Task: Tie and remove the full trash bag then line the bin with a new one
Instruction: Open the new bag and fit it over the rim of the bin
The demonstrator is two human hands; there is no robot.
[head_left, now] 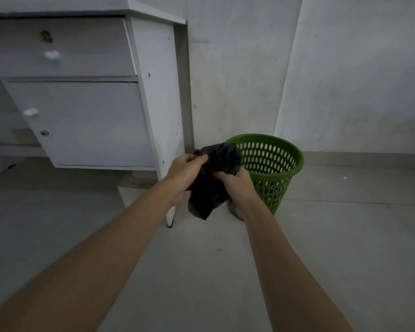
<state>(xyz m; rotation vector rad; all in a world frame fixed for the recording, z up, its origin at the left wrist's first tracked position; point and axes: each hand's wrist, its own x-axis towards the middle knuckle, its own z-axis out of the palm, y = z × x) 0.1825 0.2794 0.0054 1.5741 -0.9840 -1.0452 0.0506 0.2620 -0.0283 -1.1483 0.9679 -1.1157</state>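
A crumpled black bag (213, 178) hangs in the air in front of the green bin (273, 173), which stands on the floor (201, 271) by the wall, right of a white desk (94, 92). No writing shows. The left hand (185, 173) pinches the bag's top edge; the right hand (237, 185) grips its side, fingers curled. Both forearms reach forward, bare.

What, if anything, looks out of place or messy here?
Nothing is spilled or knocked over. The green bin stands upright and looks unlined; the left hand and right hand grip a crumpled black bag in front of it. Only a dark speck on the floor stands out.
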